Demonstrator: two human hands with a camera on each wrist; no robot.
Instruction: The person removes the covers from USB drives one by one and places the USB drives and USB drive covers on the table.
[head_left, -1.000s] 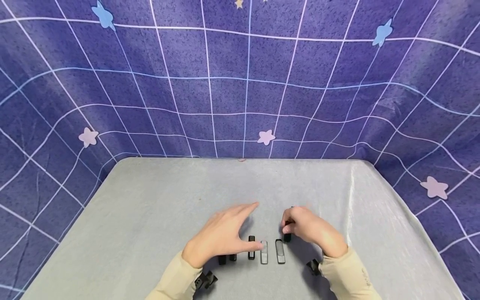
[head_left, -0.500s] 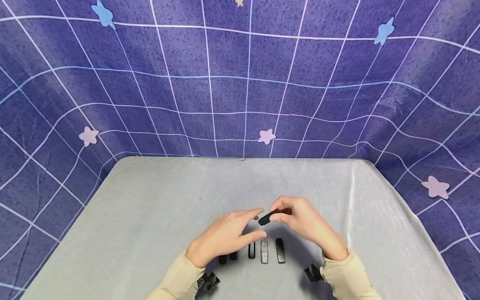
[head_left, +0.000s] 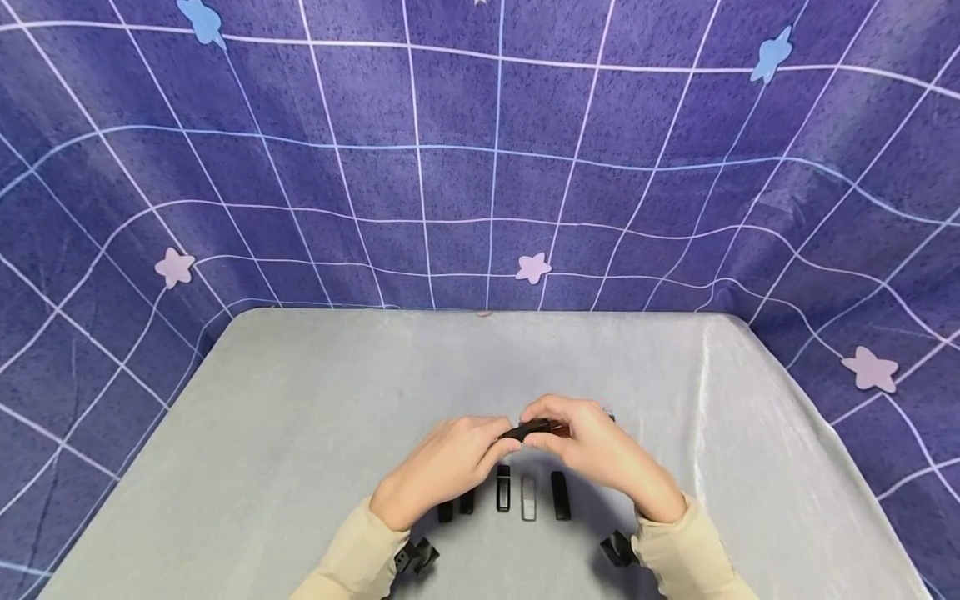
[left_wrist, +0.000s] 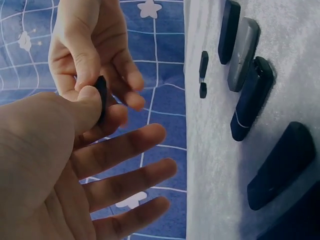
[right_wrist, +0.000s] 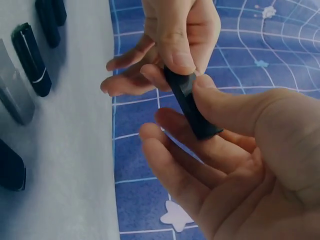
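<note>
I see the black stick (head_left: 536, 428) held above the table (head_left: 337, 375), its long axis running left to right: the left hand (head_left: 446, 462) pinches its left end, other fingers spread; the right hand (head_left: 600, 446) grips its right half, neither nearer.

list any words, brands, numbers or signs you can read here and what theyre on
None can be read in any view.
Held black stick, pinched by left hand and right hand: no lettering discernible.
Grey stick, loose black sticks: any markings too small or blurred to read.
Purple backdrop: printed pattern, no words.
</note>
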